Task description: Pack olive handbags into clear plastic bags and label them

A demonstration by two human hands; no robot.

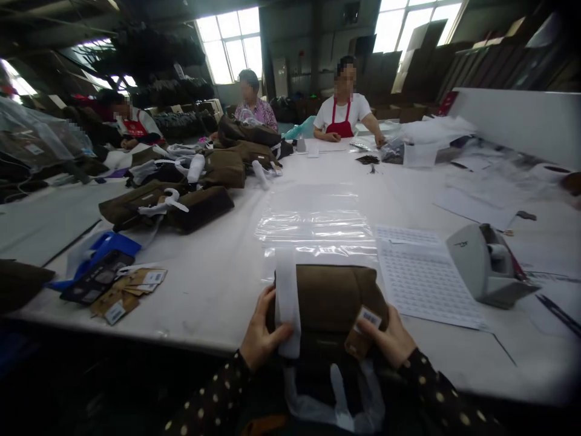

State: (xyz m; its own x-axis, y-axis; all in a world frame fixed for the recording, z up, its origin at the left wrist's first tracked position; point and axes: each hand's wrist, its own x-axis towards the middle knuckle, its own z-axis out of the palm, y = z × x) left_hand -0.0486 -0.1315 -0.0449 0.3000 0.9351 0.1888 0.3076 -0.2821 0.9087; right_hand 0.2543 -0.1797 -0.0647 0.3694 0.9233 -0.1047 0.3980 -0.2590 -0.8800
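Observation:
A brown bag [333, 297] lies at the table's near edge, between my two hands. My left hand [265, 333] grips its left end, thumb pressed on a white wrapping strip [287, 303] that runs across it. At the right end, my right hand [393, 339] holds the bag, its thumb on a brown hang tag [358, 345] with a white barcode label. Wrapped straps [313, 406] dangle from the bag below the edge. Just beyond it, clear plastic bags [313, 224] are spread flat on the table.
More brown bags [200, 209] are piled at the left. Hang tags [129, 290] and a blue roll [109, 245] lie nearer. To the right are label sheets [426, 278] and a tape dispenser [488, 266]. Across the table, several people work, one in a red apron [340, 121].

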